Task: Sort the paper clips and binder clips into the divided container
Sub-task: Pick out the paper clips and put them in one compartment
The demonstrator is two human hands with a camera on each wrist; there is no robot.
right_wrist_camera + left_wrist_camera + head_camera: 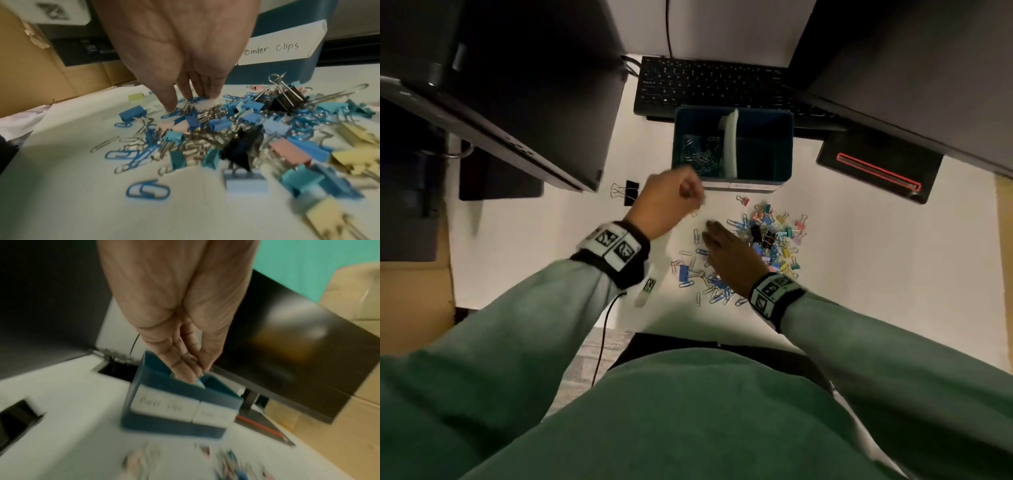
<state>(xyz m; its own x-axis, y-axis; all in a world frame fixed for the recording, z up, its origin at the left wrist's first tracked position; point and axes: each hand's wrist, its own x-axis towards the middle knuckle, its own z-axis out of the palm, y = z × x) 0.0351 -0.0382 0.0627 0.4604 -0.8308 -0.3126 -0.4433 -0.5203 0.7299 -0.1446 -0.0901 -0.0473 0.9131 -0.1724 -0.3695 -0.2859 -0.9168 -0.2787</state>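
The blue divided container (pixel 732 111) stands behind the clips, with a white divider down its middle. Paper clips (pixel 698 154) lie in its left compartment. My left hand (pixel 690 193) hovers at its front left corner. In the blurred left wrist view the thumb presses against the fingertips (pixel 195 374) in a pinch above the container (pixel 174 423), and what they hold is unclear. My right hand (pixel 710 228) lies flat over the mixed pile of paper clips and binder clips (pixel 774 240). Its straight fingers (pixel 170 104) touch blue paper clips (pixel 193 99) at the pile's edge.
A black binder clip (pixel 628 192) lies apart at the left. A keyboard (pixel 709 85) sits behind the container, flanked by dark monitors. A black stand with a red line (pixel 876 168) is at the right. The container's right label (pixel 281 47) reads "Binder Clips".
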